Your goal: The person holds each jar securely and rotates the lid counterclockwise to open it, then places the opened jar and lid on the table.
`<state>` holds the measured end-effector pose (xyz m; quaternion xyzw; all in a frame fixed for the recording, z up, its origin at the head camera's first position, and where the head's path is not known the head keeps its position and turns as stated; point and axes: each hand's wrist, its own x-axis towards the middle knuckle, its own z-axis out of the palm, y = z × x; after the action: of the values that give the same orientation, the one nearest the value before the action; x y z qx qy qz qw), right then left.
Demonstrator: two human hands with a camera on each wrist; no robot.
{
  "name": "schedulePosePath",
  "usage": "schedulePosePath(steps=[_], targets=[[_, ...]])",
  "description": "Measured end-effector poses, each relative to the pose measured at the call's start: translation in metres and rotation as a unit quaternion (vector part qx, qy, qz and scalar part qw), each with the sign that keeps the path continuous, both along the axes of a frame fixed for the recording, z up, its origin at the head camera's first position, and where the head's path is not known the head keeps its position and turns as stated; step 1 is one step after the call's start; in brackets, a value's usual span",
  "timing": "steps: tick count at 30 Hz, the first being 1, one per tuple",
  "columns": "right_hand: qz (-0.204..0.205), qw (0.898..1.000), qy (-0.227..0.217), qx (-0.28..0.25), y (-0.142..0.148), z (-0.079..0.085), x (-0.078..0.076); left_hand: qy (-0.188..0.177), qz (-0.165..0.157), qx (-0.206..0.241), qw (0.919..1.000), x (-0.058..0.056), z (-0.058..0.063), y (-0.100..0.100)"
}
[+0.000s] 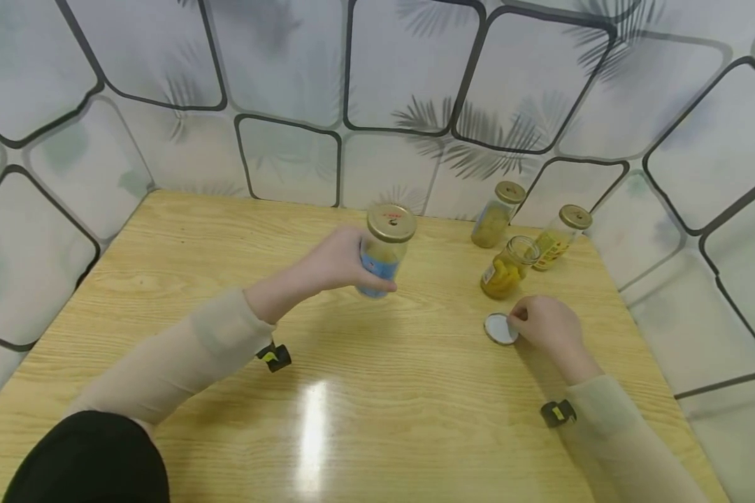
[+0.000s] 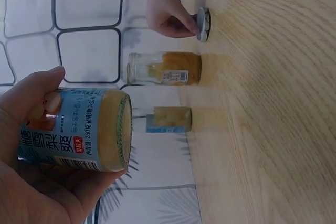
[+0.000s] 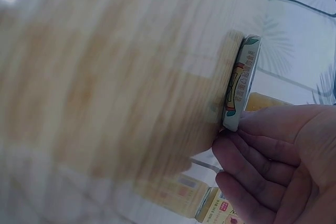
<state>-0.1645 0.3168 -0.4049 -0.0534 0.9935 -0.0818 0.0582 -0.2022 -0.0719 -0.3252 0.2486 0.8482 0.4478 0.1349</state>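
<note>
My left hand [image 1: 342, 262] grips a glass jar [image 1: 384, 253] with a gold lid and a blue label, held upright above the table. In the left wrist view the label on this jar [image 2: 63, 124] carries fruit pictures and printed writing, and the thumb and fingers wrap its sides. At the right, my right hand [image 1: 550, 328] pinches the edge of a jar lid [image 1: 500, 328], its white inner side up, at the tabletop. The right wrist view shows the printed rim of the lid [image 3: 242, 83] beside the thumb. An uncapped jar [image 1: 505, 271] of yellow-orange fruit stands just behind the lid.
Two capped jars stand near the table's back right: one with pale contents [image 1: 493, 220], one with a yellow label [image 1: 556, 241]. The wooden table [image 1: 377, 398] meets a patterned wall covering [image 1: 289, 161] at the back and sides. A black rounded thing [image 1: 88, 461] shows at lower left.
</note>
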Motion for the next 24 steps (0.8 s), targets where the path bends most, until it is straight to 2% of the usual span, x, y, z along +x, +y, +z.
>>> schedulePosePath(steps=[12, 24], targets=[[-0.001, 1.000, 0.000, -0.002, -0.001, 0.001, 0.000, -0.026, -0.005, 0.004, 0.9996, 0.009, -0.014, 0.008], [-0.014, 1.000, -0.009, -0.003, -0.001, 0.000, 0.001, -0.005, -0.020, -0.005, 0.9998, 0.011, -0.016, 0.007]])
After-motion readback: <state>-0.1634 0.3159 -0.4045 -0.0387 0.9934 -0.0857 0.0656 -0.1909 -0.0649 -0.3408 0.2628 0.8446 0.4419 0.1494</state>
